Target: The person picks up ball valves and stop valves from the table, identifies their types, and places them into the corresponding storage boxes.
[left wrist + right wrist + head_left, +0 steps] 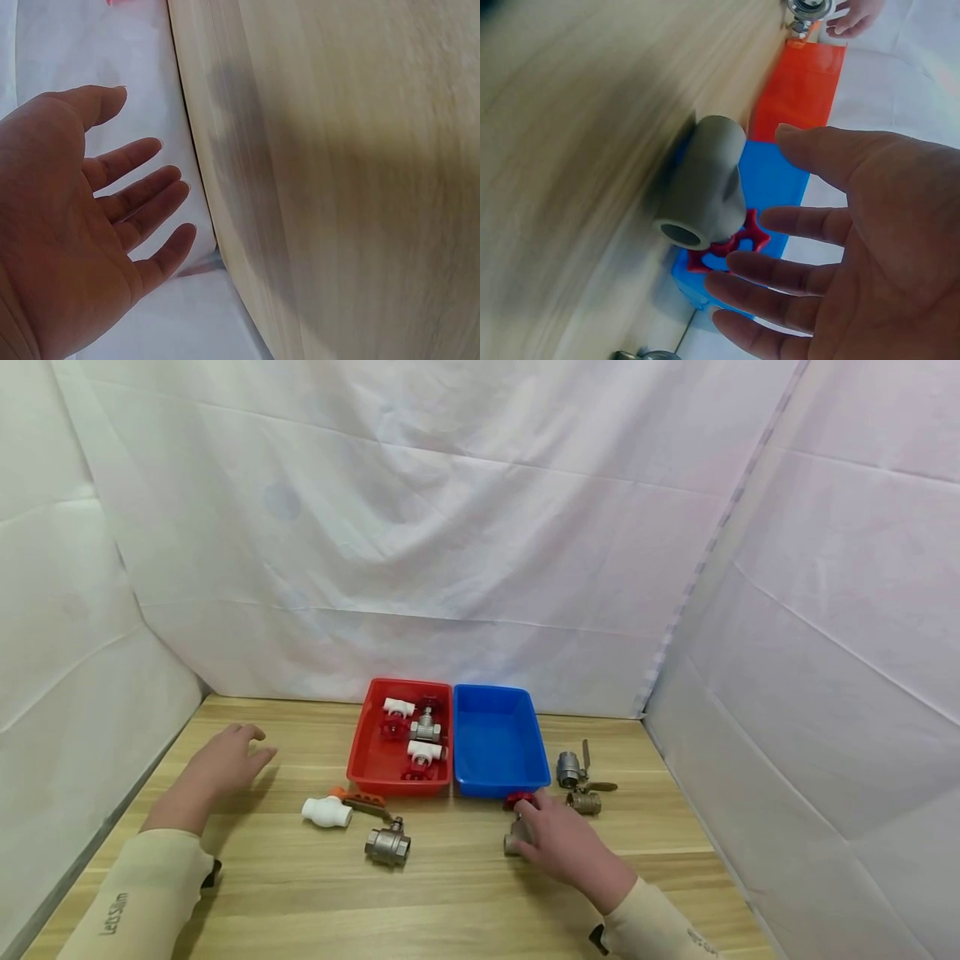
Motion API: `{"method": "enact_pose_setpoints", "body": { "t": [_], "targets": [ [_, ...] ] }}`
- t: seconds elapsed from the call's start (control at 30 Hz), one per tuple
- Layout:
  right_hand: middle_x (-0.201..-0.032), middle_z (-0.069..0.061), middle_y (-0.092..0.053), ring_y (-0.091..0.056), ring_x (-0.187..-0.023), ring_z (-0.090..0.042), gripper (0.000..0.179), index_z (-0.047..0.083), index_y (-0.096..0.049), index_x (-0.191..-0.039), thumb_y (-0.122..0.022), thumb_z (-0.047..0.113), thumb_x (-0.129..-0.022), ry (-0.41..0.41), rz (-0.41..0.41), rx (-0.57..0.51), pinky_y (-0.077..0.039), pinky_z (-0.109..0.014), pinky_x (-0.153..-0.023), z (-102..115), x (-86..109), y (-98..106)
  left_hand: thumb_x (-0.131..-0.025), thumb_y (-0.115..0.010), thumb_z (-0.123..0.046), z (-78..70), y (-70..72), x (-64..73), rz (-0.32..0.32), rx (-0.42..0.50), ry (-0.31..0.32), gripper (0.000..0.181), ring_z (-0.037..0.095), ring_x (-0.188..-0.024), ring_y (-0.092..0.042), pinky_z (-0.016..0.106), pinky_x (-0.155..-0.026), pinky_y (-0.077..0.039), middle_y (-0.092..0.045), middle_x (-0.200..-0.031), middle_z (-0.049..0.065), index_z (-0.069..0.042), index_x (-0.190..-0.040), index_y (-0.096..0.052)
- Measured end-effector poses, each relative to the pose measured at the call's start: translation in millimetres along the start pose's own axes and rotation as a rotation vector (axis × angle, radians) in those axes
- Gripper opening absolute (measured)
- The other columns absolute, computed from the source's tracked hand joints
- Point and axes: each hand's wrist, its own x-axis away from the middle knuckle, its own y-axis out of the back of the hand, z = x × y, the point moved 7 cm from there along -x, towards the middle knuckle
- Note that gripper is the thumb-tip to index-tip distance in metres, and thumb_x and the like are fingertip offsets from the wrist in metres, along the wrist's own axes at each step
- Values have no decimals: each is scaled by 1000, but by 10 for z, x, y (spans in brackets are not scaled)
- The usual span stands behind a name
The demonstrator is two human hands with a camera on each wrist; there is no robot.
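My right hand (562,839) reaches over a grey plastic gate valve (709,176) with a red handwheel (751,234), which lies on the table before the blue bin (495,743). In the right wrist view the fingers are spread and extended beside the valve, with a gap between thumb and fingers. On the other side, my left hand (225,762) hovers over the table's left part, fingers loosely bent and holding nothing. Nearest to it lies a white ball valve (327,812) with an orange handle. A metal ball valve (387,845) sits to the right of that one.
A red bin (362,739) beside the blue one contains several valves with red handwheels. Right of the blue bin lie a steel lever valve (568,770) and a brass-coloured lever valve (585,803). White cloth (405,527) encloses the table (450,910) at back and sides.
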Motion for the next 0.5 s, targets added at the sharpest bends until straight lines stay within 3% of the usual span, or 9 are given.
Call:
{"method": "enact_pose_setpoints", "body": {
  "t": [0.17, 0.37, 0.5],
  "targets": [
    [-104, -5, -57, -53, -80, -18, 46, 11, -68, -127, -87, 42, -98, 0, 16, 21, -46, -36, -67, -12, -16, -81, -114, -59, -30, -17, 9, 4, -3, -2, -7, 55, 69, -128, -51, 80, -105, -44, -49, -141, 49, 19, -138, -56],
    [-109, -9, -63, -61, -86, -23, 57, 13, -67, -134, -90, 44, -93, -17, 48, 50, -56, -46, -73, -52, -41, -235, -113, -60, -30, -1, -6, -5, -9, 0, -12, 54, 69, -127, -52, 79, -104, -45, -50, -140, 48, 18, -137, -56],
    [-107, -9, -63, -61, -82, -22, 59, 14, -67, -133, -91, 48, -91, -12, 56, 65, -56, -46, -72, -77, -58, -328, -113, -61, -30, 4, -20, -2, -8, 4, -10, 54, 68, -128, -52, 80, -105, -44, -50, -141, 48, 18, -137, -56]
  ]
}}
